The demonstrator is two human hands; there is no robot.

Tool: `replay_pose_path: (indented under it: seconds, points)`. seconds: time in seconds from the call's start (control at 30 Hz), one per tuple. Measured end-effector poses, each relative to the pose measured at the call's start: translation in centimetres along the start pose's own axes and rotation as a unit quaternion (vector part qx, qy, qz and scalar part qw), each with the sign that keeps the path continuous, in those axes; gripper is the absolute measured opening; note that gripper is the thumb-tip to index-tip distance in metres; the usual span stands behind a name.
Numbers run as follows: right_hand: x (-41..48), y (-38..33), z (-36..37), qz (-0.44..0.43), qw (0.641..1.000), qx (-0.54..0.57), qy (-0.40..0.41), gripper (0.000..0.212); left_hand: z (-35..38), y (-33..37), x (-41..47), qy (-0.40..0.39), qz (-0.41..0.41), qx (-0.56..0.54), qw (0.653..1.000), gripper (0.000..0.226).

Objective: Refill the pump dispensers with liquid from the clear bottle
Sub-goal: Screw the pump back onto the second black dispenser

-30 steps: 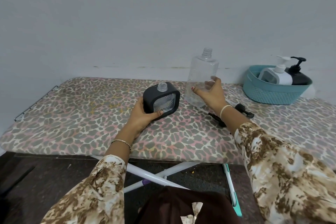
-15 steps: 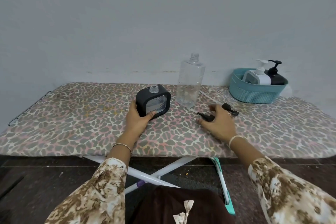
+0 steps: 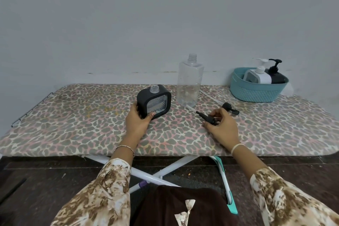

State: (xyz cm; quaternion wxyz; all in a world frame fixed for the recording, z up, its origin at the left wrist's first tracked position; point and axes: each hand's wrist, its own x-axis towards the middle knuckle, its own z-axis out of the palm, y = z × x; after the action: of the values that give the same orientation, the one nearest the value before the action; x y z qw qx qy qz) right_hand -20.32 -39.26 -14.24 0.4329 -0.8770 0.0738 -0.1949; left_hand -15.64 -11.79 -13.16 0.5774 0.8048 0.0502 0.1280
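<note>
Black square dispenser (image 3: 154, 103), neck open, sits centre frame in the left hand's (image 3: 138, 122) grip; the right hand (image 3: 222, 127) pinches a black pump head (image 3: 203, 115) right of centre. Lifted carelessly, it could topple the uncapped clear bottle (image 3: 189, 82) just above.

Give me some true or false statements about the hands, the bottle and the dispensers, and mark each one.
1. The left hand holds the black dispenser. True.
2. That dispenser has its pump screwed on. False: its neck is open, with no pump on it.
3. The clear bottle lies on its side. False: it stands upright, uncapped.
4. The basket holds a white dispenser and another black one. True.
5. The right hand grips the clear bottle. False: it pinches a black pump part lying on the board, apart from the bottle.
</note>
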Motion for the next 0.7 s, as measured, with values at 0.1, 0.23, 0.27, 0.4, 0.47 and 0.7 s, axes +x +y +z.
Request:
replay_pose_path:
  seconds: [0.1, 0.23, 0.27, 0.4, 0.47, 0.7]
  points:
    - [-0.2, -0.3, 0.0, -0.008, 0.999, 0.046, 0.014, 0.032, 0.0, 0.0, 0.0, 0.001, -0.002, -0.002, 1.000, 0.070]
    - [-0.3, -1.3, 0.3, -0.015, 0.994, 0.108, 0.024, 0.028, -0.1, -0.2, 0.1, -0.007, -0.001, -0.017, 1.000, 0.067]
    - [-0.3, -1.6, 0.3, -0.021, 0.992, 0.120, 0.027, 0.027, -0.1, -0.2, 0.2, -0.011, -0.002, -0.022, 1.000, 0.066]
    - [-0.1, -3.8, 0.4, -0.019, 0.983, 0.183, 0.027, 0.034, -0.5, -0.2, 0.2, -0.039, -0.006, -0.050, 0.998, 0.065]
    - [0.4, -5.1, 0.2, -0.011, 0.973, 0.226, 0.034, 0.043, -0.8, -0.2, 0.3, -0.056, -0.014, -0.069, 0.996, 0.068]
    - [2.9, -10.4, -1.0, -0.024, 0.927, 0.370, 0.056, 0.042, -1.4, -0.5, 0.9, -0.103, -0.055, -0.148, 0.982, 0.070]
